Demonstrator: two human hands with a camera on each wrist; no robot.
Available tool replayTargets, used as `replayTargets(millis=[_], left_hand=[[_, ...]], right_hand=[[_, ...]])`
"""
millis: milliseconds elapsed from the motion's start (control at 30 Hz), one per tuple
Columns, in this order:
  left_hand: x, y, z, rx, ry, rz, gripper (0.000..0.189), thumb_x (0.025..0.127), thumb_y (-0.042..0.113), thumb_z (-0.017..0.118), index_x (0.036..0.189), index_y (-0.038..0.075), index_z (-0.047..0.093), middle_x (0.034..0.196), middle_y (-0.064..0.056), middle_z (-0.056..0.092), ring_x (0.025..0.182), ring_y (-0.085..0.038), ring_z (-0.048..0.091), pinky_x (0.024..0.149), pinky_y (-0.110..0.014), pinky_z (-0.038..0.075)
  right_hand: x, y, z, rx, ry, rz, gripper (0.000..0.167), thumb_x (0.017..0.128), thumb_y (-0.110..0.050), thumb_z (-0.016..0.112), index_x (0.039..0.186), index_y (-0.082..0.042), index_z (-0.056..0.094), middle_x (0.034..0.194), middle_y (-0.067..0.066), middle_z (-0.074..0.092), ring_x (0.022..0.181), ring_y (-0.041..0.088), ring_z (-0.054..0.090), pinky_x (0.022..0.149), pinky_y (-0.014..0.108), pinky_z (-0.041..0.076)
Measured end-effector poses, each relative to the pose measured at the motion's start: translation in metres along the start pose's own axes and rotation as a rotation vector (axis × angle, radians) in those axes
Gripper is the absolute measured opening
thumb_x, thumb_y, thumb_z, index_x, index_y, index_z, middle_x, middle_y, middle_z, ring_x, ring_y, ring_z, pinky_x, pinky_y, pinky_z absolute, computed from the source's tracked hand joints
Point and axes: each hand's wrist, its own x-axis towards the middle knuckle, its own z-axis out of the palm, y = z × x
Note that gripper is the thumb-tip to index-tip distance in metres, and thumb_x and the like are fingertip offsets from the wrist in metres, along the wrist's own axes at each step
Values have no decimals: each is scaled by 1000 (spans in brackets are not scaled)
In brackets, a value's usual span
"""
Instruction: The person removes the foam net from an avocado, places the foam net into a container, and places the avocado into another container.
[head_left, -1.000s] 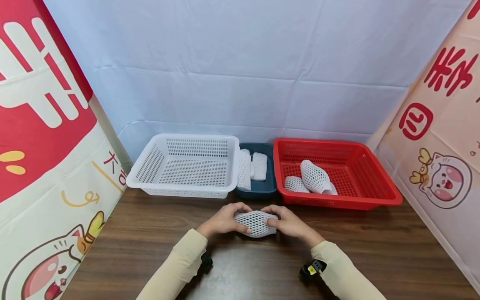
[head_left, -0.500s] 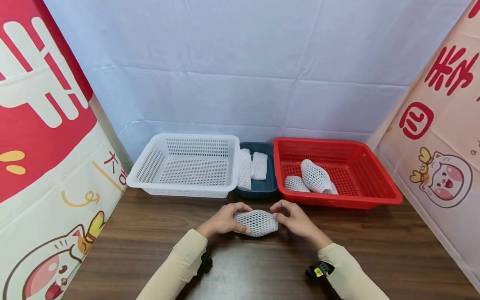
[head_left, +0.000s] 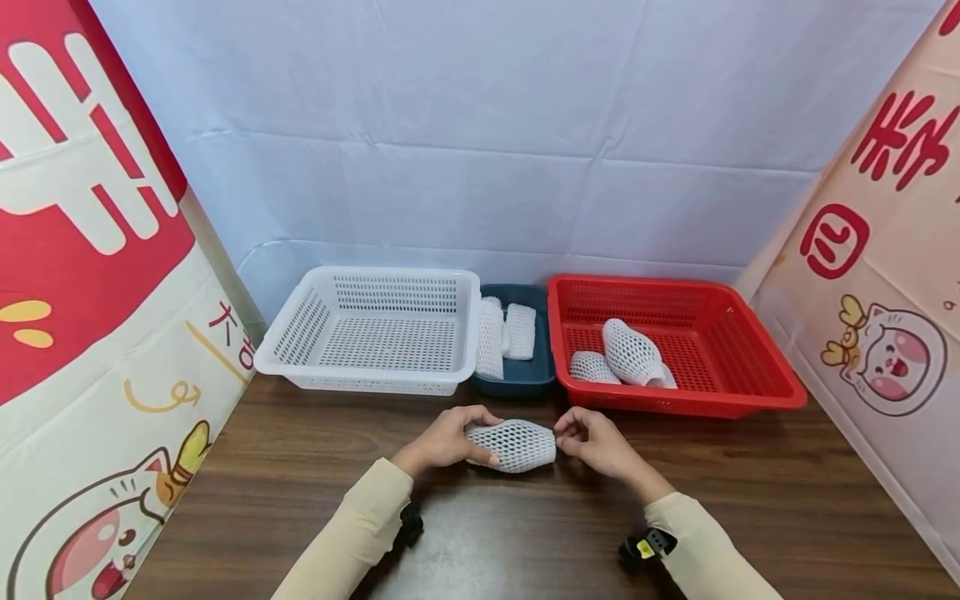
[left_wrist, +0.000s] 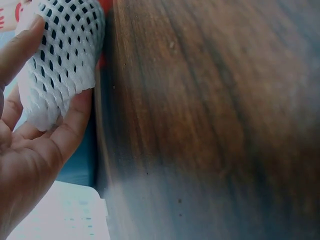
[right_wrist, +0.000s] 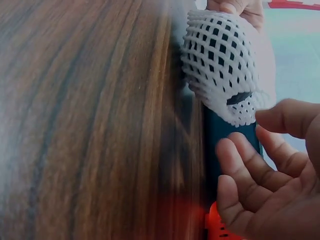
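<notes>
A white foam net sleeve (head_left: 517, 446) lies over the table, bulging around a dark item (right_wrist: 239, 98) that shows through its mesh and open end. What that item is cannot be told. My left hand (head_left: 448, 437) grips the sleeve's left end, thumb on the near side and fingers around the far side; the left wrist view shows this hand (left_wrist: 37, 145) around the netting. At the other end, my right hand (head_left: 596, 442) pinches the rim of the sleeve between thumb and index finger. Its remaining fingers curl loosely in the right wrist view.
Behind the hands stand a white basket (head_left: 367, 382), a dark blue bin (head_left: 517, 387) with folded foam nets (head_left: 491, 337), and a red basket (head_left: 720, 404) holding several net-wrapped items (head_left: 632, 354). The brown wooden table (head_left: 285, 467) is backed by a pale cloth (head_left: 450, 167).
My right hand has let go of the sleeve's body, drawn back to the right, and taken its right rim between the fingertips. The left hand stays almost where it was, still gripping the sleeve.
</notes>
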Motion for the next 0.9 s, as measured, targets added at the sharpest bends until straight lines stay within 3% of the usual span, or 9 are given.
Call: replayTargets(millis=[233, 400, 700, 900], left_hand=[[1, -3, 0, 4, 17, 1, 42, 68, 26, 84, 106, 19, 68, 108, 8, 63, 98, -7, 54, 84, -25, 42], [2, -3, 0, 1, 19, -2, 41, 68, 24, 84, 106, 19, 68, 106, 8, 63, 97, -7, 55, 84, -25, 43], [1, -3, 1, 3, 32, -13, 43, 68, 20, 84, 108, 18, 69, 106, 7, 64, 95, -7, 56, 82, -25, 44], [1, -5, 1, 13, 35, -4, 44, 67, 19, 84, 108, 17, 69, 101, 7, 65, 90, -7, 56, 80, -25, 44]], right_hand=[[-2, 4, -2, -9, -52, -9, 9, 82, -6, 68, 91, -5, 66, 83, 3, 63, 75, 17, 56, 66, 28, 47], [-2, 5, -3, 16, -69, -27, 24, 84, -11, 69, 106, -3, 68, 101, 6, 66, 91, 19, 57, 78, 28, 47], [1, 7, 2, 96, -124, -51, 38, 81, -5, 70, 114, 10, 60, 106, 18, 63, 85, 22, 62, 71, 27, 51], [5, 7, 5, 56, -199, -75, 43, 80, -2, 69, 118, 12, 55, 106, 18, 61, 83, 24, 61, 71, 27, 50]])
